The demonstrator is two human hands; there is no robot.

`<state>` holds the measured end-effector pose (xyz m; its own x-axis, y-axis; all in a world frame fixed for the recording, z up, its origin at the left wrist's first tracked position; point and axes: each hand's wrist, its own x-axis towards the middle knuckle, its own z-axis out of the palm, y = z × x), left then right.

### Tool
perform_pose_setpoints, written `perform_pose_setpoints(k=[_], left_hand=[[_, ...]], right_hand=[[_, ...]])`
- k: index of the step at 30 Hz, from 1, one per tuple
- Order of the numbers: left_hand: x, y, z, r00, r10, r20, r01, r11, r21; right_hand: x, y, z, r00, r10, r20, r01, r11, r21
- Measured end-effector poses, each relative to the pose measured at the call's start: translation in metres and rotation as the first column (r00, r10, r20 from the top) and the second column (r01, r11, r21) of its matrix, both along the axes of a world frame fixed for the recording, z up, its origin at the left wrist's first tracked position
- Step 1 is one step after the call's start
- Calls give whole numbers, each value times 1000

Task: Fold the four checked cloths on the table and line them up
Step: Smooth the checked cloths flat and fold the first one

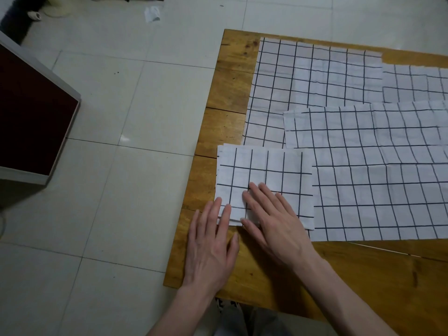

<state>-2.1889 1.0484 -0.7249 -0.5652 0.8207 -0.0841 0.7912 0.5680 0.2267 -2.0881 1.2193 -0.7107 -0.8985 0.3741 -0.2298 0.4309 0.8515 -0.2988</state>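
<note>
A folded white cloth with dark grid lines (pixel 266 173) lies as a small square near the left edge of the wooden table (pixel 225 98). My left hand (pixel 212 243) lies flat with its fingertips on the cloth's near left corner. My right hand (pixel 274 221) presses flat on the near part of the same square. Three unfolded checked cloths lie spread out: one at the back left (pixel 310 78), one at the far right (pixel 417 83), and one in front (pixel 378 170) that overlaps them and reaches under the folded square's right side.
The table's left edge borders a pale tiled floor (pixel 135 98). A dark red box with a grey rim (pixel 31 117) stands on the floor at the left. Crumpled paper (pixel 152 14) lies far back. Bare wood (pixel 363 275) shows along the table's near side.
</note>
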Motion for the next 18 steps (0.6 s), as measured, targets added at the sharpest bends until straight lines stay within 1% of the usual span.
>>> perform_pose_setpoints(k=[3,5,9,11,14,18], left_hand=[[1,-3,-3,999,-38,-4,38,999,-15],[2,-3,-1,999,-39,-17,39,999,-21],[3,-3,2,999,-24,-29,24,1000,-2],[5,-3,2,1000,-16,-24,16,1000,14],[10,3,4,999,-28,-18,28,999,40],[31,18,7,983,-182,-26,183,982,54]], right_hand=[[0,1,0,1000,15,-24,-16,1000,-1],[3,3,3,998,10,-61,-8,1000,26],[24,14,9,983,-122,-136,134,988,79],[39,23,7,979,-165,-116,177,979,100],[54,34,0,985,-168,-39,171,979,114],[59,40,-8,993,-117,3,115,985,129]])
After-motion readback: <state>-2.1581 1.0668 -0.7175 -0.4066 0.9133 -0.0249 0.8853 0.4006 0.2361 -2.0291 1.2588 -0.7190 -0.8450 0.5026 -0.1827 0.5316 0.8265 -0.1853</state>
